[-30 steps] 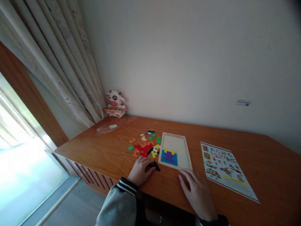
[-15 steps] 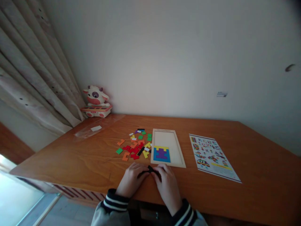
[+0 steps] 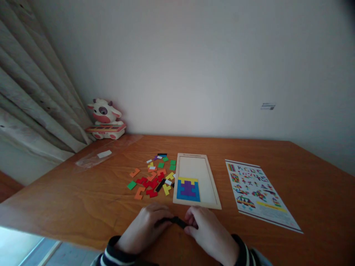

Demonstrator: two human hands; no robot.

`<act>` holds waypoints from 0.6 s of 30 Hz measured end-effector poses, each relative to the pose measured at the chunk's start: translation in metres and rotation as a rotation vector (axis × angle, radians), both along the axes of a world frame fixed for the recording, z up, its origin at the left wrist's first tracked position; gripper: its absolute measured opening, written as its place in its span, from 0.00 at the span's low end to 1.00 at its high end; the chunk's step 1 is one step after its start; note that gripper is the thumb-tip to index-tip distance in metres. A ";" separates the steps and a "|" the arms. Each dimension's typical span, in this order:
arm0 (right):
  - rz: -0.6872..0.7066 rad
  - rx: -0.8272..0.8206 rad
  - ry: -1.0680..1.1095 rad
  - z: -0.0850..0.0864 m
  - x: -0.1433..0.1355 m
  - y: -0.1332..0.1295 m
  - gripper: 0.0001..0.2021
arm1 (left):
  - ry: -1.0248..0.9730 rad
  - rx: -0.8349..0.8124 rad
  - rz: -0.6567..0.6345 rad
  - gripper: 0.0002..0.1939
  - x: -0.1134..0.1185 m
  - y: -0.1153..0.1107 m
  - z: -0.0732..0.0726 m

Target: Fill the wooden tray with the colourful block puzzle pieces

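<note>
A dark, narrow black puzzle piece (image 3: 178, 221) is held up near the table's front edge, partly hidden by fingers. My left hand (image 3: 148, 225) is closed on its left end. The fingertips of my right hand (image 3: 206, 229) pinch its right end. Just beyond my hands lies a pale wooden tray (image 3: 210, 181). Its near left corner holds fitted blue (image 3: 188, 197), purple (image 3: 188, 188) and yellow (image 3: 183, 180) pieces. Left of the tray is a loose spread of flat pieces, among them a green one (image 3: 131, 185), an orange one (image 3: 139, 193) and a black bar (image 3: 160, 185).
To the right of the tray rests a printed sheet (image 3: 266, 201) with coloured pictures. At the back left sit a cow-shaped toy (image 3: 107, 120) and a clear plastic bag (image 3: 93, 159). A wall (image 3: 194, 74) stands behind the table (image 3: 91, 199), with a curtain (image 3: 36, 92) to the left.
The view has shifted, so my hands and the tray appear lower. My right hand has moved a little away from my left, and more of the black piece shows between them.
</note>
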State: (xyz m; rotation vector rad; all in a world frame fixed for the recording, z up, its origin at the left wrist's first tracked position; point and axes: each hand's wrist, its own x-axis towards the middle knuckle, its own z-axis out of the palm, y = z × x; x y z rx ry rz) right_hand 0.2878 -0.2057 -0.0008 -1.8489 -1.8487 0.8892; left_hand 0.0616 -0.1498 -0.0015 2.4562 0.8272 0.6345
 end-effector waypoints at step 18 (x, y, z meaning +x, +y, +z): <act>0.035 0.024 -0.161 -0.028 0.033 -0.011 0.13 | -0.079 0.068 -0.130 0.15 0.090 0.143 -0.013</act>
